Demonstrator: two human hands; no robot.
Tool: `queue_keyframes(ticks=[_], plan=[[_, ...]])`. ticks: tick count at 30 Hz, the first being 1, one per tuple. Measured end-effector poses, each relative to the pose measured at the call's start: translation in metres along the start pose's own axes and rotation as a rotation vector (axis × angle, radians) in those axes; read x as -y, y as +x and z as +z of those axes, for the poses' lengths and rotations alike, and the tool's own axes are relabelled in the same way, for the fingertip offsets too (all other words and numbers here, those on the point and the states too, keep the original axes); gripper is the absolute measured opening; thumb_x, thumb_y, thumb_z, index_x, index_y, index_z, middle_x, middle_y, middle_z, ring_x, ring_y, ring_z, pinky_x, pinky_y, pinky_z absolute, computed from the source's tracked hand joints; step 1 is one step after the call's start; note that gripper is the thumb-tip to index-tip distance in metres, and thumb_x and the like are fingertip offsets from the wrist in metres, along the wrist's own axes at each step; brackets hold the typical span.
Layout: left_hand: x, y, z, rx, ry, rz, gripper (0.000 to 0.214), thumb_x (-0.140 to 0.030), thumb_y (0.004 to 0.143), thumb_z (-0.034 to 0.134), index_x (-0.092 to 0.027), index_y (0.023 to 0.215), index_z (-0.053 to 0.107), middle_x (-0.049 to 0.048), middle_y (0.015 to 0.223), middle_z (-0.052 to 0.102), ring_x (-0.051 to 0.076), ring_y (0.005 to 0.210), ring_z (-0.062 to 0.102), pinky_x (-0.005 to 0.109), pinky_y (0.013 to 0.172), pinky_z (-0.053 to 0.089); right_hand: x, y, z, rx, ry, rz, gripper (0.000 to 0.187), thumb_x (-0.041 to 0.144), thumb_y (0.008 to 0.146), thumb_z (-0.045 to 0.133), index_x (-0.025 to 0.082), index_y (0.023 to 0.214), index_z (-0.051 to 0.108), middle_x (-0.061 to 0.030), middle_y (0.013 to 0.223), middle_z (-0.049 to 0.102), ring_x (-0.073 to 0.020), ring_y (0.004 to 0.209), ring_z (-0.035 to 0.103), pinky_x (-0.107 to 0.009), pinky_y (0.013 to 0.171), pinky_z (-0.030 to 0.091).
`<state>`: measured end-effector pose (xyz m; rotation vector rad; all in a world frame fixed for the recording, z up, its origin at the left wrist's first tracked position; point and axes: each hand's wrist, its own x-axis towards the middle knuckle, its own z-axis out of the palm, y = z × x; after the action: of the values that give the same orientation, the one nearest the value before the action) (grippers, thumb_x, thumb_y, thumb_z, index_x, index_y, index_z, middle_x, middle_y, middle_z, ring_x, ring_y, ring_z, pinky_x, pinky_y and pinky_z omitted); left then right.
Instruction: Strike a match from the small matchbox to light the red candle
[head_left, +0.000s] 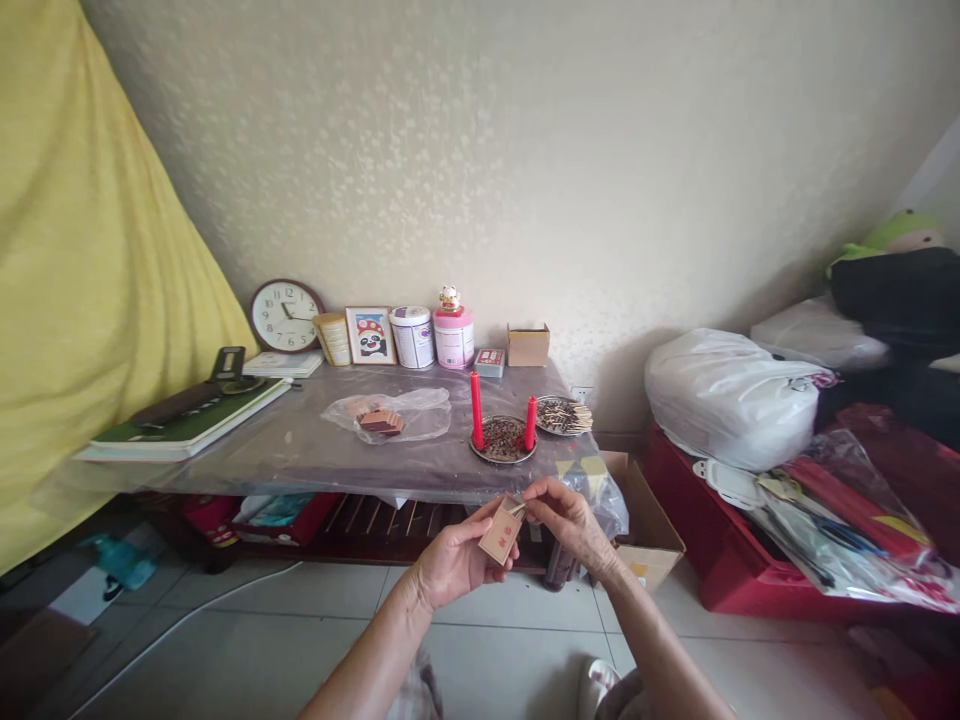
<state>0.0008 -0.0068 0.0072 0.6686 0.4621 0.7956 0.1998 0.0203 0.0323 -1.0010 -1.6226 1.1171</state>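
Head view. Gripping a small tan box (501, 532) in the left hand (450, 560), fingers wrapped shut round its lower half, in mid-air just in front of and below the candle plate (502, 461). Pinching at the box's top end with the right hand (566, 520), fingertips closed there; too small to tell whether on the drawer or on a stick. On the candle plate, upright, apart and with no flame showing: two red candles (476, 410). Just right of the candle plate, a second plate (564, 416) heaped with thin sticks. Left of it on the desk (300, 450), a plastic bag (386, 415) of brownish blocks. By the look of it, early days: box in hand and being worked, candles untouched.
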Motion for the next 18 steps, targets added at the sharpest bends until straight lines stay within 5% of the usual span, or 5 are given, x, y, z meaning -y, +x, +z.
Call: queue_keyframes(ticks=[8, 18], plan=[[-0.0005, -0.0008, 0.0010, 0.010, 0.010, 0.022, 0.052, -0.029, 0.090, 0.044, -0.022, 0.141, 0.036, 0.0100, 0.084, 0.073, 0.017, 0.072, 0.068, 0.029, 0.065, 0.046, -0.0009, 0.0013, -0.0040, -0.083, 0.063, 0.012, 0.028, 0.046, 0.078, 0.065, 0.019, 0.086, 0.063, 0.0032, 0.063, 0.057, -0.0132, 0.061, 0.056, -0.026, 0.061, 0.045], [-0.0001, -0.0015, 0.0027, 0.008, 0.026, 0.018, 0.051, -0.026, 0.089, 0.048, -0.023, 0.139, 0.038, 0.0101, 0.089, 0.074, 0.019, 0.081, 0.070, 0.034, 0.075, 0.047, -0.0006, -0.0028, -0.0069, -0.170, -0.119, -0.104, 0.013, 0.032, 0.084, 0.060, 0.021, 0.086, 0.065, -0.0008, 0.083, 0.062, -0.0139, 0.069, 0.055, -0.026, 0.063, 0.046]])
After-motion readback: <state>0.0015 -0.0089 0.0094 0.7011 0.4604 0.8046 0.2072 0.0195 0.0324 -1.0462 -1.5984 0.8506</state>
